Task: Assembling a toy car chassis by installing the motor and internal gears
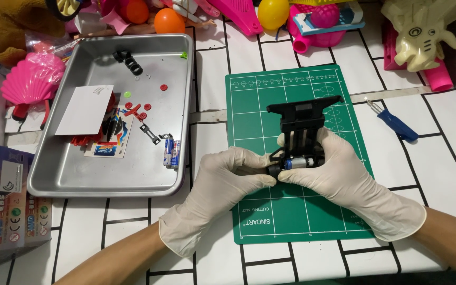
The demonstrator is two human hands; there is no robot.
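gloved left hand (pixel 228 174), right hand (pixel 333 169), pinching black chassis (pixel 302 124)

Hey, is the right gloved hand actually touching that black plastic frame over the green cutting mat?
Touching. The head view shows the right hand with its fingers wrapped round the lower end of the black plastic frame, no gap between them, above the green cutting mat.
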